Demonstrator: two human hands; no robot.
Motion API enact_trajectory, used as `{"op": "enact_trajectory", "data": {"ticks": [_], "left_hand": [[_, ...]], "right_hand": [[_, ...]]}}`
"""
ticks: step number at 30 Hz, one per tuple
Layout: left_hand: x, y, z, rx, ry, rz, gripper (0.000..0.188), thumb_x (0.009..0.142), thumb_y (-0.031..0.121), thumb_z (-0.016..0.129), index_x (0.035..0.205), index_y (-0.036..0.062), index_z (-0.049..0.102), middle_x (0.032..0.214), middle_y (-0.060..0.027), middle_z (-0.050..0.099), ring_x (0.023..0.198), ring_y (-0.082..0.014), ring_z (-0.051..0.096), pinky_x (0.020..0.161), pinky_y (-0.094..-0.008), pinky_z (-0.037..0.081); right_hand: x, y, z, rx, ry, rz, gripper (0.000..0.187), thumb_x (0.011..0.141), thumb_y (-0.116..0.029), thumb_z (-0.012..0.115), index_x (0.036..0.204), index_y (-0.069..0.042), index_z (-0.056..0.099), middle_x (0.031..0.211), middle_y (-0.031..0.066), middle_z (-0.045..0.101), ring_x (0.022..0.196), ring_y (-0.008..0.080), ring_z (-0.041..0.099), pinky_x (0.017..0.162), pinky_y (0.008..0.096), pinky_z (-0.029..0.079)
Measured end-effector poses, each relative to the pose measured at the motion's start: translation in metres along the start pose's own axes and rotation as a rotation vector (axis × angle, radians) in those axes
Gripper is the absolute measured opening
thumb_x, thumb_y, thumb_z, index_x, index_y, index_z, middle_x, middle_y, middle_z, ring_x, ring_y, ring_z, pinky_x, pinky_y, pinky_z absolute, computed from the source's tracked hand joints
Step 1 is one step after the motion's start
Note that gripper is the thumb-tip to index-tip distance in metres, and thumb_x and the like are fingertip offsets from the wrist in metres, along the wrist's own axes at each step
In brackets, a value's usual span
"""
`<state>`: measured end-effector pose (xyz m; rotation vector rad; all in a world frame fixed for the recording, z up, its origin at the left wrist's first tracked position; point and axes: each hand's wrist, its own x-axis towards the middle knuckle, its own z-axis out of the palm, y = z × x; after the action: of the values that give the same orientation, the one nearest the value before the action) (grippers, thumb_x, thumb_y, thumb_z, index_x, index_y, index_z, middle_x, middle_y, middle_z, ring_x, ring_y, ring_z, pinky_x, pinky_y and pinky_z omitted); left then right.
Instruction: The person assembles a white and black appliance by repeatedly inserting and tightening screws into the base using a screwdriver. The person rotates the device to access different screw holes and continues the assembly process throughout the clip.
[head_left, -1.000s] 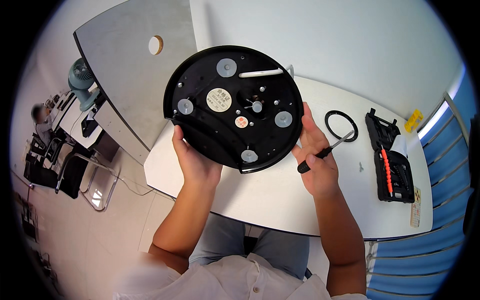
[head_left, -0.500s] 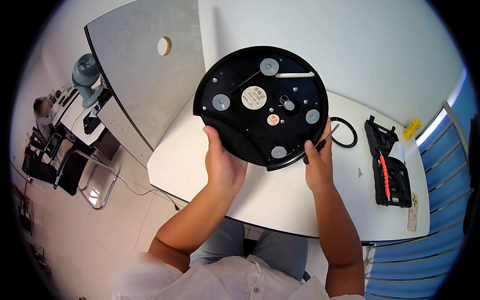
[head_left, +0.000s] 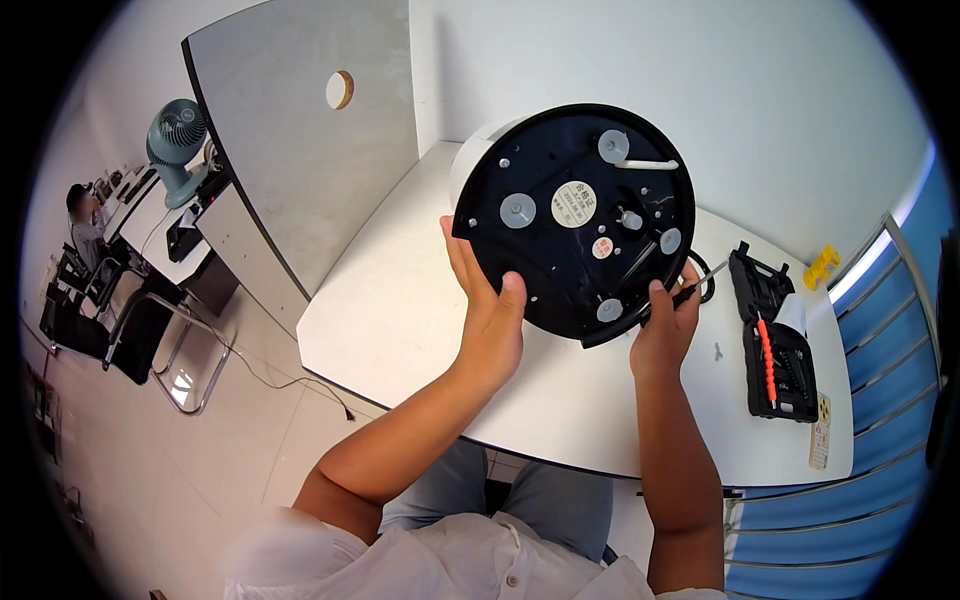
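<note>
Above the white table I hold up a round appliance (head_left: 545,262), tilted so its black underside faces me. A bit of its white side wall shows at the upper left. The underside carries several pale suction-cup feet (head_left: 517,211), a round label (head_left: 573,205), small screws and a white rod (head_left: 646,165). My left hand (head_left: 492,322) grips its lower left edge, thumb on the underside and fingers along the side. My right hand (head_left: 662,335) is closed on the lower right rim and also holds a black-handled screwdriver (head_left: 690,291), its shaft pointing up and right.
On the table (head_left: 370,320), a black ring (head_left: 709,288) lies partly hidden behind my right hand. Small screws (head_left: 717,351), an open black tool case (head_left: 782,372) with an orange flexible shaft (head_left: 767,362), a yellow item (head_left: 822,267) and a remote-like item (head_left: 820,440) lie right. A grey panel (head_left: 300,150) stands left.
The appliance has moved right and slightly down and turned, so its white side now shows. My left hand has shifted right with it, its fingers now seen along the side.
</note>
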<state>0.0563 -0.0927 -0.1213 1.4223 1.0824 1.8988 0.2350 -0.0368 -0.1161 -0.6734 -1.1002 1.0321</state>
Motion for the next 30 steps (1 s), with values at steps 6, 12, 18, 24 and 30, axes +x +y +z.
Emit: {"op": "enact_trajectory", "data": {"ticks": [6, 12, 18, 24, 30], "left_hand": [[-0.001, -0.003, -0.014, 0.196, -0.024, 0.193, 0.086, 0.097, 0.054, 0.036, 0.15, 0.0054, -0.011, 0.152, -0.0208, -0.025, 0.144, -0.0386, 0.0, 0.114, -0.0482, 0.012], [0.009, -0.018, -0.049, 0.311, 0.162, 0.365, 0.079, 0.094, 0.066, 0.022, 0.144, 0.0057, 0.035, 0.156, -0.0183, -0.012, 0.143, -0.0405, 0.011, 0.114, -0.052, 0.012], [0.041, 0.046, -0.051, -0.546, -0.166, 0.16, 0.086, 0.093, 0.067, 0.03, 0.145, -0.0009, 0.028, 0.15, -0.0166, 0.029, 0.139, -0.0258, 0.03, 0.114, -0.039, 0.022], [0.06, 0.039, -0.056, -0.101, -0.264, 0.22, 0.077, 0.096, 0.059, 0.023, 0.146, 0.0005, 0.03, 0.154, -0.0156, 0.024, 0.143, -0.0262, 0.024, 0.116, -0.0389, 0.018], [0.072, 0.048, -0.055, -0.281, -0.118, 0.15, 0.069, 0.099, 0.055, 0.024, 0.14, 0.0017, 0.039, 0.14, -0.0129, 0.045, 0.129, -0.0232, 0.043, 0.109, -0.0362, 0.032]], "right_hand": [[-0.003, 0.001, 0.0, -0.017, -0.005, -0.051, 0.045, 0.089, -0.002, 0.049, 0.133, 0.003, 0.038, 0.126, 0.0167, 0.055, 0.112, 0.0166, 0.054, 0.099, 0.0298, 0.042], [-0.001, -0.014, 0.003, 0.004, 0.04, -0.059, 0.044, 0.089, 0.0, 0.051, 0.131, 0.001, 0.041, 0.121, 0.0152, 0.057, 0.109, 0.0174, 0.056, 0.098, 0.0308, 0.043], [-0.001, -0.025, -0.001, -0.18, 0.044, -0.035, 0.041, 0.089, 0.0, 0.051, 0.129, 0.002, 0.042, 0.112, 0.0144, 0.062, 0.103, 0.0151, 0.058, 0.094, 0.0287, 0.044], [0.002, -0.02, -0.001, -0.124, -0.012, -0.16, 0.04, 0.09, -0.007, 0.055, 0.127, 0.001, 0.043, 0.109, 0.0125, 0.063, 0.097, 0.0122, 0.058, 0.09, 0.0247, 0.044], [0.008, -0.039, 0.009, -0.051, -0.111, -0.148, 0.052, 0.091, -0.015, 0.054, 0.137, 0.003, 0.037, 0.119, 0.0164, 0.06, 0.103, 0.0133, 0.057, 0.093, 0.0252, 0.042]]}}
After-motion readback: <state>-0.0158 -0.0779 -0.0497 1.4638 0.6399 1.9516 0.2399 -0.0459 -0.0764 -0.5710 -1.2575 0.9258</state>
